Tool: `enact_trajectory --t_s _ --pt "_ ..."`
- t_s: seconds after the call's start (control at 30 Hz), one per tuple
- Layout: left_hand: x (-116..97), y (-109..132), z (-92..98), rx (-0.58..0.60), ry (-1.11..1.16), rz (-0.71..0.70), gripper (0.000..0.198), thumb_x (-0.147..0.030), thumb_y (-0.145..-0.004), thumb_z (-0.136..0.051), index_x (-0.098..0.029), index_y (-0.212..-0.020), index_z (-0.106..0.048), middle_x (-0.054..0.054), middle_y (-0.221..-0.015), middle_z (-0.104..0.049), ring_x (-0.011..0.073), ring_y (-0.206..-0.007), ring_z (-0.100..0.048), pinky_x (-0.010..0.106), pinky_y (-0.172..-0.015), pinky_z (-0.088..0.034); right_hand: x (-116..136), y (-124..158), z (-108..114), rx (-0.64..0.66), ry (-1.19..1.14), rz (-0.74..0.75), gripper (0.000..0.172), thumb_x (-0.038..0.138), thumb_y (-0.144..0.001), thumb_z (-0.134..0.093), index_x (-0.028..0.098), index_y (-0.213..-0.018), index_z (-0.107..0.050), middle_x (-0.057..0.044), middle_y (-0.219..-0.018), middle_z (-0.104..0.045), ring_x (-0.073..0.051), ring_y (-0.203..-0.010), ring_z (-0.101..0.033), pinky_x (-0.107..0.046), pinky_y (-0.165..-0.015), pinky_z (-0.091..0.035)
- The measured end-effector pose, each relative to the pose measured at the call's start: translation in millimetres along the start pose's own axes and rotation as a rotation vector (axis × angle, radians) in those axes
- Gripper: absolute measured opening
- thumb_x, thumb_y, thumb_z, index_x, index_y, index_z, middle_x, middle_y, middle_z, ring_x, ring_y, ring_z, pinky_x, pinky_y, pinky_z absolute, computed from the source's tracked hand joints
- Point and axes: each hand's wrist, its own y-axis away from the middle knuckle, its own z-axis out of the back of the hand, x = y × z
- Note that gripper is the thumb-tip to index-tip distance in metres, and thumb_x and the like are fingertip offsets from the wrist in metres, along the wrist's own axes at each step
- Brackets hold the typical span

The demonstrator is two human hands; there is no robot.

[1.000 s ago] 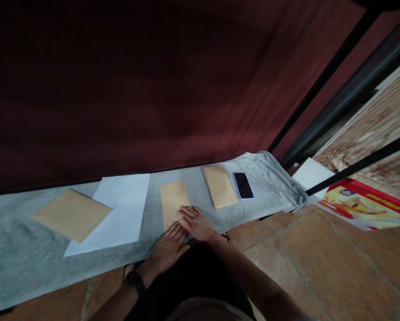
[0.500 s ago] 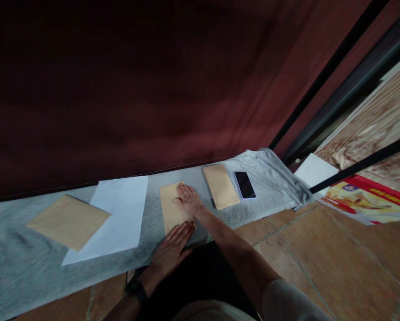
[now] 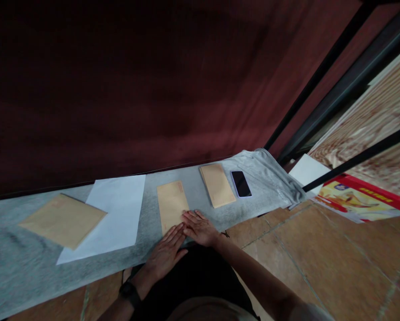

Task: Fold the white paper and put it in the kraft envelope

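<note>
A narrow tan envelope (image 3: 171, 203) lies lengthwise on the grey cloth (image 3: 15, 263) in front of me. My left hand (image 3: 166, 252) rests flat on its near end, fingers stretched out and together. My right hand (image 3: 199, 227) lies flat beside it on the envelope's near right corner, fingers extended, touching the left fingertips. A dark band sits on my left wrist.
A second tan envelope (image 3: 217, 185) and a black phone (image 3: 241, 183) lie to the right. A white sheet (image 3: 113, 209) and a larger tan envelope (image 3: 62, 219) lie to the left. Dark red curtain behind; tiled floor, red-and-yellow poster (image 3: 356, 198) at right.
My right hand slid out along the envelope to its far end and has come back to the near end beside my left hand. The left hand stayed put.
</note>
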Motion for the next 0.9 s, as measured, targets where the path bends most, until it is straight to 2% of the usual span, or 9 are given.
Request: enact_trajectory --t_s 0.1,0.23,0.33,0.4,0.47,0.57,0.63,0.77,0.9 --pt "-4 10 6.9 -0.003 0.022 0.011 0.061 -0.050 -0.099 -0.046 -0.021 -0.153 -0.040 0.010 -0.156 -0.047 0.0241 -0.142 -0.047 0.043 -0.118 -0.040 8 26 7 0.026 0.025 0.015 0.055 0.038 -0.104 -0.050 0.022 -0.154 -0.038 -0.008 -0.158 -0.043 -0.020 -0.148 -0.037 -0.044 -0.125 -0.025" --pt "-5 7 12.8 -0.001 0.069 0.105 0.052 -0.039 -0.103 -0.039 -0.023 -0.153 -0.041 0.006 -0.152 -0.053 0.0191 -0.139 -0.050 0.039 -0.116 -0.043 14 41 16 0.121 0.079 0.012 0.056 0.043 -0.106 -0.043 0.020 -0.156 -0.034 -0.009 -0.161 -0.039 -0.020 -0.149 -0.035 -0.044 -0.126 -0.022" --pt "0 -19 6.2 -0.011 0.098 0.158 0.050 -0.033 -0.105 -0.030 -0.020 -0.152 -0.042 0.008 -0.151 -0.054 0.0172 -0.140 -0.049 0.039 -0.117 -0.041 14 41 17 0.123 0.085 -0.001 0.055 0.045 -0.106 -0.041 0.020 -0.155 -0.036 -0.009 -0.160 -0.041 -0.020 -0.148 -0.036 -0.045 -0.125 -0.022" --pt "5 -42 -2.2 -0.003 0.088 0.137 0.052 -0.034 -0.105 -0.029 -0.020 -0.153 -0.040 0.009 -0.154 -0.050 0.0189 -0.143 -0.045 0.043 -0.120 -0.037 14 40 15 0.104 0.079 -0.004 0.052 0.044 -0.106 -0.043 0.019 -0.151 -0.043 -0.010 -0.156 -0.047 -0.021 -0.146 -0.039 -0.045 -0.125 -0.023" --pt "10 -65 -10.5 -0.005 0.045 0.177 0.054 -0.034 -0.104 -0.028 -0.017 -0.154 -0.038 0.011 -0.157 -0.045 0.0211 -0.147 -0.039 0.045 -0.121 -0.033 15 38 14 0.093 0.074 -0.009 0.049 0.042 -0.106 -0.044 0.019 -0.148 -0.047 -0.010 -0.151 -0.052 -0.021 -0.145 -0.041 -0.045 -0.124 -0.024" --pt "20 -92 -17.0 -0.026 -0.012 0.260 0.058 -0.036 -0.103 -0.029 -0.011 -0.155 -0.036 0.015 -0.160 -0.038 0.0239 -0.151 -0.030 0.047 -0.123 -0.029 16 37 14 0.091 0.069 -0.025 0.050 0.040 -0.106 -0.042 0.021 -0.153 -0.041 -0.008 -0.153 -0.050 -0.020 -0.144 -0.041 -0.045 -0.124 -0.023" --pt "29 -101 -16.3 -0.050 -0.036 0.309 0.061 -0.038 -0.103 -0.028 -0.007 -0.155 -0.035 0.017 -0.161 -0.035 0.0254 -0.153 -0.026 0.048 -0.124 -0.027 17 37 15 0.089 0.072 -0.035 0.051 0.039 -0.106 -0.042 0.023 -0.155 -0.037 -0.007 -0.156 -0.047 -0.020 -0.145 -0.040 -0.045 -0.124 -0.024" --pt "55 -99 -9.1 -0.081 -0.069 0.473 0.065 -0.038 -0.102 -0.023 -0.002 -0.155 -0.032 0.019 -0.162 -0.032 0.0279 -0.153 -0.025 0.048 -0.124 -0.024 20 38 12 0.061 0.082 -0.046 0.050 0.037 -0.106 -0.043 0.025 -0.154 -0.038 -0.005 -0.157 -0.045 -0.020 -0.145 -0.040 -0.044 -0.123 -0.024" --pt "71 -69 -4.4 -0.111 -0.094 0.604 0.068 -0.042 -0.102 -0.023 -0.001 -0.154 -0.033 0.021 -0.161 -0.034 0.0315 -0.152 -0.027 0.050 -0.123 -0.025 26 42 2 -0.030 0.114 -0.105 0.051 0.038 -0.105 -0.045 0.025 -0.154 -0.039 -0.006 -0.159 -0.043 -0.023 -0.145 -0.040 -0.047 -0.123 -0.024"
